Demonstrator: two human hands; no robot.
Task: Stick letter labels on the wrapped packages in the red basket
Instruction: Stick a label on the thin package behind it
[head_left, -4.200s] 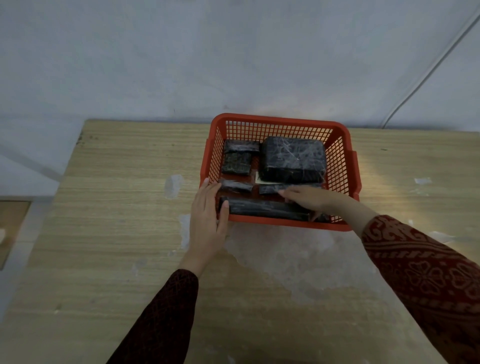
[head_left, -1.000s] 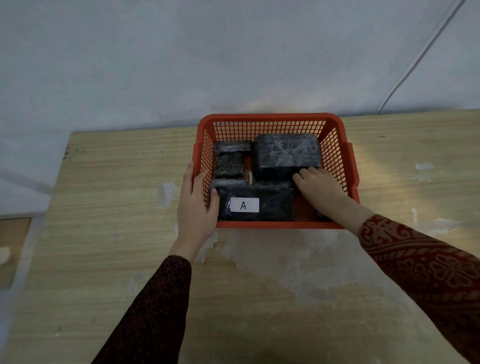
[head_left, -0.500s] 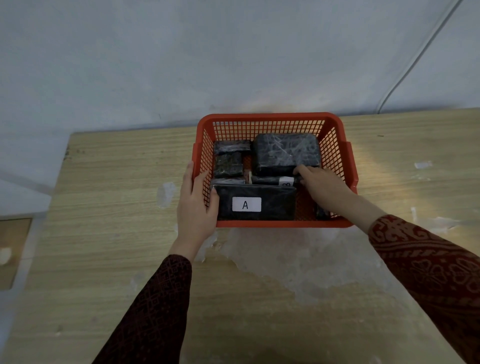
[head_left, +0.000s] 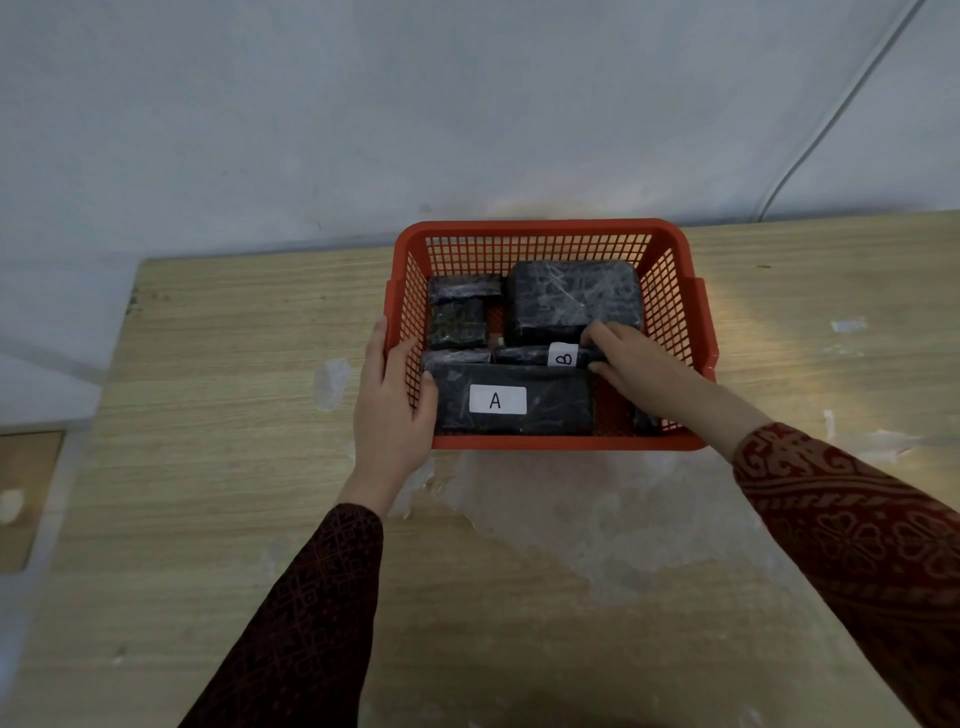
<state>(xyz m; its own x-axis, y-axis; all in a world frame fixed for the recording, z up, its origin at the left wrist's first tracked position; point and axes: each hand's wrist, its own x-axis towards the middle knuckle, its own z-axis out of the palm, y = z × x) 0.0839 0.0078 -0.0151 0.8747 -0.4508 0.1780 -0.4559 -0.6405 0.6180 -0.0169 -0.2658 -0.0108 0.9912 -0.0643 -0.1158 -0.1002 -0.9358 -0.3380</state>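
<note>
**Basket braced while the B package gets handled**

Your left hand (head_left: 390, 410) wraps the red basket (head_left: 545, 228) at its left wall so it cannot slide on the surface (head_left: 223, 364). Your right hand (head_left: 631, 366) curls its fingers around the end of the slim package (head_left: 524, 356) bearing label B (head_left: 563, 357), likely seating it. The front package (head_left: 514, 400) shows label A (head_left: 497, 400); the others in the basket look unlabelled.

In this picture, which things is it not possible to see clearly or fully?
- Small dark package, head view: mostly hidden under the right hand.
- Slim B package: its right end is covered by that hand's fingers.
- Red basket left wall: partly covered by the left hand.
</note>
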